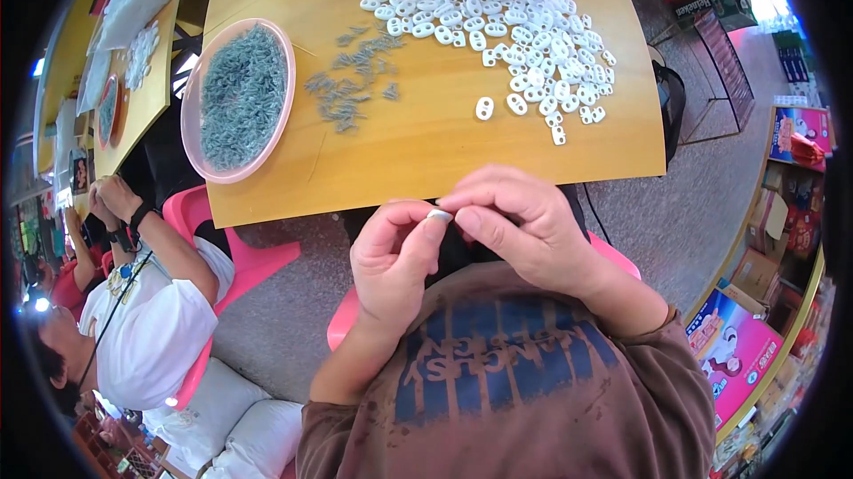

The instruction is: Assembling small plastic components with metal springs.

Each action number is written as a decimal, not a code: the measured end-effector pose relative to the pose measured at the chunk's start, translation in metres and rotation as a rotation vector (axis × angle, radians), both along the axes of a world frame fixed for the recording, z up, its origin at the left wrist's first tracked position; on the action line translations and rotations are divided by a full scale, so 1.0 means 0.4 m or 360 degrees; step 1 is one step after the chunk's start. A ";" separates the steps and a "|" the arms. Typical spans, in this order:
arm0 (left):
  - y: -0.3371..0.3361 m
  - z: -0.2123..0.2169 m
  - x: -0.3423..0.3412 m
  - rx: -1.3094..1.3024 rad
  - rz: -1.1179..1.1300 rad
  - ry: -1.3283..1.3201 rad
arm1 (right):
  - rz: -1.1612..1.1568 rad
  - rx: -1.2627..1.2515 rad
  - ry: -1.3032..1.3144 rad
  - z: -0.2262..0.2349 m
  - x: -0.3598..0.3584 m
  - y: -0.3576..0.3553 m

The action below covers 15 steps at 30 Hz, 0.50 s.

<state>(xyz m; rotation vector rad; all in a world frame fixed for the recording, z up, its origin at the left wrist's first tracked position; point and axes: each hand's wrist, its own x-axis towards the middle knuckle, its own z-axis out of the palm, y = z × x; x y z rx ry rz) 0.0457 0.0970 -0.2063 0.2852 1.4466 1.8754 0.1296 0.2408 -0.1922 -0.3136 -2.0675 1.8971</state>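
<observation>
Between the hands (524,226), the held piece (438,214) is white. Beyond them, white pieces (551,57) and grey-green bits (340,106) speckle a yellow-brown desk (418,141); to their left, a pink bowl (189,119). Below, a brown shirt (569,408) bears a dark-blue barred print (506,359).

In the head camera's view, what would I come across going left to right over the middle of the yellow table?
A pink basin filled with small grey pieces, loose grey pieces scattered on the tabletop, then many white two-hole pieces.
</observation>
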 end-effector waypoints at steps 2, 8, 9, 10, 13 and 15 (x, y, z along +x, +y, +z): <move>-0.004 -0.002 -0.004 -0.0131 0.0009 0.0244 | 0.0021 -0.0184 -0.0006 -0.006 -0.005 -0.012; -0.018 -0.005 -0.015 -0.0279 0.0029 0.0716 | 0.0021 0.0012 -0.0113 -0.006 -0.021 -0.024; -0.021 -0.006 -0.021 -0.0311 0.0008 0.0795 | 0.0025 0.0017 -0.0117 -0.007 -0.025 -0.028; -0.022 -0.007 -0.026 -0.0343 -0.0014 0.0873 | -0.0006 0.0040 -0.0129 -0.007 -0.028 -0.033; -0.028 -0.007 -0.041 -0.0396 -0.0003 0.1009 | -0.0033 0.0065 -0.0149 -0.007 -0.042 -0.045; -0.034 -0.011 -0.046 -0.0377 0.0010 0.0903 | -0.0036 0.0074 -0.0155 -0.007 -0.049 -0.048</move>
